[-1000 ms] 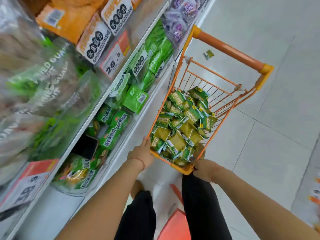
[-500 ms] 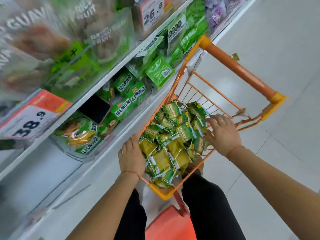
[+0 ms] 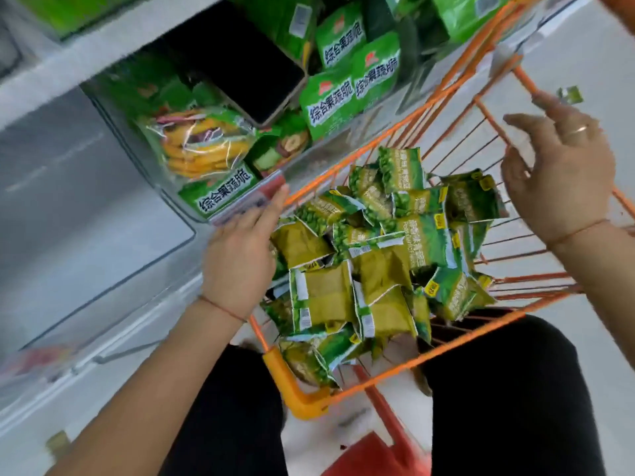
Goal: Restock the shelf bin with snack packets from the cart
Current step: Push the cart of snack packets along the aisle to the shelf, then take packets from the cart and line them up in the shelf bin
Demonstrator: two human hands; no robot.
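Lifting off packets (image 3: 378,262): right hand (image 3: 563,173) now spread | left hand (image 3: 240,249) flat, moved binward (image 3: 165,173)

Cart handle (image 3: 615,1) cut off top-right, lower shelf (image 3: 68,201) blurred

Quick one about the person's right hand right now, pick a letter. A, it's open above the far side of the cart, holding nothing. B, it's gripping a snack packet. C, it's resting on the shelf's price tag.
A: the right hand hangs with fingers spread over the cart's far wire side, holding nothing.
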